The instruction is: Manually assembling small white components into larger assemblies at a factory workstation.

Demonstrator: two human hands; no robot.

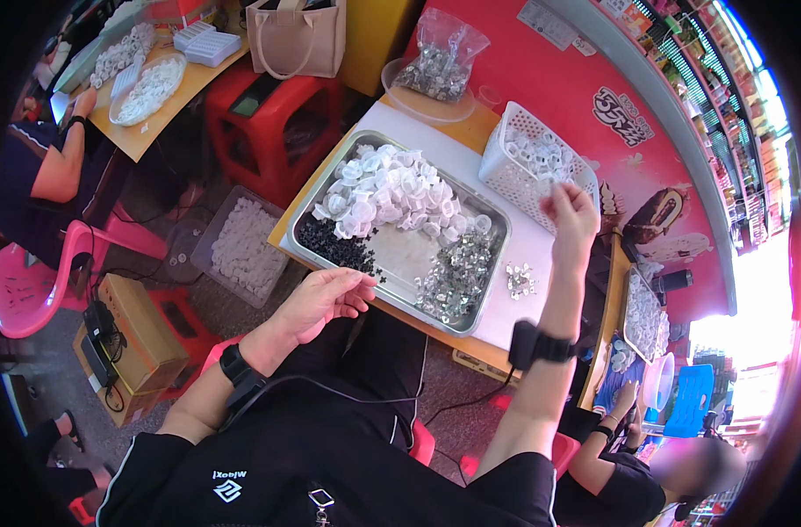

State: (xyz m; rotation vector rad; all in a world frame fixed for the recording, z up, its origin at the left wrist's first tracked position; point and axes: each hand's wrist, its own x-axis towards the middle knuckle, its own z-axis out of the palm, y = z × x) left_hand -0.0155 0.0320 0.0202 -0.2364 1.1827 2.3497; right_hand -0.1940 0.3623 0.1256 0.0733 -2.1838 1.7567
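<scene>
A metal tray [399, 255] lies on the table in front of me. It holds a heap of white translucent plastic caps [391, 193], a pile of small black parts [334, 249] and a pile of shiny metal clips [457, 277]. My left hand [330, 300] is at the tray's near left edge beside the black parts, thumb and fingers drawn together; whatever they pinch is too small to make out. Over the near side of a white perforated basket [514, 180], my right hand [571, 213] has its fingers curled in. Clear plastic pieces [536, 156] fill the basket; what the fingertips hold is blurred.
Loose metal clips [520, 281] lie right of the tray. Behind it, a plastic bag of metal parts [437, 70] sits in a round dish. A bin of white pieces [247, 246] and a red stool [269, 123] stand left. Co-workers sit left and right.
</scene>
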